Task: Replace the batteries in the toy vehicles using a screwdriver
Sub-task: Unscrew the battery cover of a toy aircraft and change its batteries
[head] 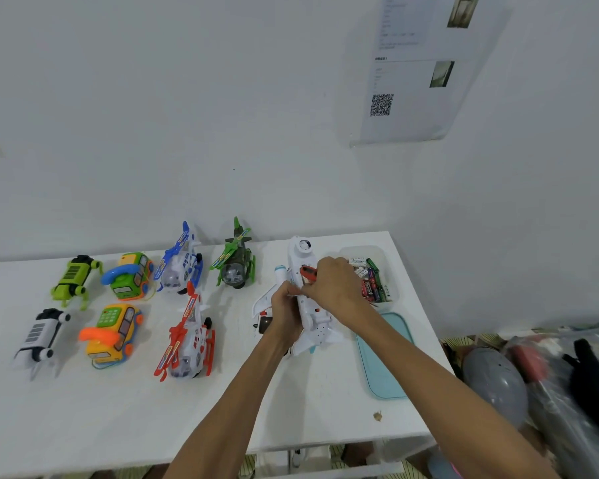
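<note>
Your right fingers (325, 267) curl round the red screwdriver (307, 273), held against the white toy plane (308, 316); your left fingers (284, 292) grip the plane's side. Just right of your hands on the desk (118, 409), a clear box (393, 292) holds loose batteries (370, 285); a teal lid (384, 361) lies nearer you
</note>
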Available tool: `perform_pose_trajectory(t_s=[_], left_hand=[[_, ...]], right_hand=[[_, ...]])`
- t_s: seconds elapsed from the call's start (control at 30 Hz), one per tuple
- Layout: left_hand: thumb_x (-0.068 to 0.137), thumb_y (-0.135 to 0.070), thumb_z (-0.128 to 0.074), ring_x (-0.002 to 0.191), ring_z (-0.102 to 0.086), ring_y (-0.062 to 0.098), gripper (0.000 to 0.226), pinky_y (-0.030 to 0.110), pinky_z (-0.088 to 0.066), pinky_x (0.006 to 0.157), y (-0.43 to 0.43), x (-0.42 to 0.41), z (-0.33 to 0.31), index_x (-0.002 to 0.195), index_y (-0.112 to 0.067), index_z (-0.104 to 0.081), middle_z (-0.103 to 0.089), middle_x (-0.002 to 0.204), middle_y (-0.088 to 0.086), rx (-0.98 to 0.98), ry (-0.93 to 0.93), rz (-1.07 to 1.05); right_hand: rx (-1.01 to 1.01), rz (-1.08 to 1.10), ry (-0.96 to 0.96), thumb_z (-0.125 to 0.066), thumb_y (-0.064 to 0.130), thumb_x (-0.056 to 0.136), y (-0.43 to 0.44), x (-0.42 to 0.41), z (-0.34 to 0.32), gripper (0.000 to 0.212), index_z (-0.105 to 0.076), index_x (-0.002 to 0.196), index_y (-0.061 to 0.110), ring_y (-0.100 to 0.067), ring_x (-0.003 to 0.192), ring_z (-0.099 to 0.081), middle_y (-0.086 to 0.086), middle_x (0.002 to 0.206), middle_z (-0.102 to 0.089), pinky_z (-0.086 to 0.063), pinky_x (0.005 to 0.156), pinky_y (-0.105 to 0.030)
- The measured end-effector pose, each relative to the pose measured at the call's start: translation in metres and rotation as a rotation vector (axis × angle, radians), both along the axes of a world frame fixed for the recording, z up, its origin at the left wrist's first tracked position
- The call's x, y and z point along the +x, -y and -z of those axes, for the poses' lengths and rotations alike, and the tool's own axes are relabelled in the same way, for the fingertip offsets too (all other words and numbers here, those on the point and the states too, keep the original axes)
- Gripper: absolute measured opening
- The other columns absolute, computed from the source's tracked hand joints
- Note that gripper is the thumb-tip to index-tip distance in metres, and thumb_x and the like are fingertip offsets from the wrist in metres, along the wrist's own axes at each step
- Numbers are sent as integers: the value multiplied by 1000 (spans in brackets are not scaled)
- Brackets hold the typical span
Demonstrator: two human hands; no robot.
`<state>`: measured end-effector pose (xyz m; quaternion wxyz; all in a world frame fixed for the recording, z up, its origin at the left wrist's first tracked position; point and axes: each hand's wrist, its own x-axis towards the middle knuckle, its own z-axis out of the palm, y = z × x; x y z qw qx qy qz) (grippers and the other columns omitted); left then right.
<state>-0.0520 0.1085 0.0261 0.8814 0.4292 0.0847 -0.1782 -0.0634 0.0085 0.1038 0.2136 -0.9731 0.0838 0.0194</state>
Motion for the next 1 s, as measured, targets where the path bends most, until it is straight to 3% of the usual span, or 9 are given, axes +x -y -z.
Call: perform_pose_trajectory(t_s=[0.2,0.27,0.37,0.47,0.53,0.63,0.73,0.83,1.0], left_hand=[[76,0,-32,65,-65,20,27,29,-56,61,1,0,-3,84,-5,-58,-66,70,6,5,-16,-16],[77,1,-32,62,-65,17,24,28,-55,61,4,-1,1,80,-5,-55,-65,66,5,32,-41,-27],[58,-8,-45,69,-61,20,19,32,-52,68,4,1,6,75,-7,-54,-62,68,5,84,-42,-29],[53,-7,-45,63,-60,19,17,29,-52,62,6,-3,8,65,-9,-57,-60,64,5,88,-32,-9],[54,-7,-46,63,-62,21,21,30,-54,61,7,-3,6,71,-7,-58,-63,65,7,97,-20,-1],[53,-11,-50,68,-60,27,27,35,-53,67,9,1,1,78,-5,-59,-62,71,11,117,-34,12],[50,-13,-53,67,-61,29,37,37,-52,68,5,4,-1,83,-3,-65,-64,77,14,109,-69,18],[59,-13,-49,73,-62,33,43,39,-54,67,-1,5,1,97,0,-63,-64,81,18,58,-89,37],[65,-14,-42,69,-60,34,41,42,-50,70,-8,5,10,98,-1,-62,-62,81,20,-18,-115,73]], right_hand=[[66,49,19,-69,36,84,6,0,9,28,-56,83,11,-25,78,-53,-7,86,-54,-38,60,-30],[14,11,15,-66,34,90,8,1,13,25,-61,88,10,-26,82,-58,-8,87,-57,-39,61,-31],[-31,-26,33,-64,32,93,9,3,21,24,-67,99,9,-29,91,-62,-11,96,-65,-39,64,-32],[47,-29,-17,-71,27,84,15,6,20,23,-57,76,11,-26,75,-55,-8,79,-59,-39,60,-31],[137,2,-18,-75,25,78,19,5,20,37,-44,61,15,-23,62,-49,-4,64,-48,-37,54,-29],[285,92,70,-74,24,78,24,0,20,42,-41,53,16,-17,50,-39,-1,52,-43,-31,48,-27],[438,187,85,-72,21,74,36,-1,18,31,-50,57,11,-15,48,-38,2,51,-45,-31,48,-25],[539,242,-6,-76,24,70,65,-1,18,22,-72,79,5,-15,59,-52,0,65,-60,-41,54,-23],[152,98,-136,-81,26,72,115,-11,39,23,-75,88,10,-22,69,-63,-7,76,-67,-41,51,-24]])
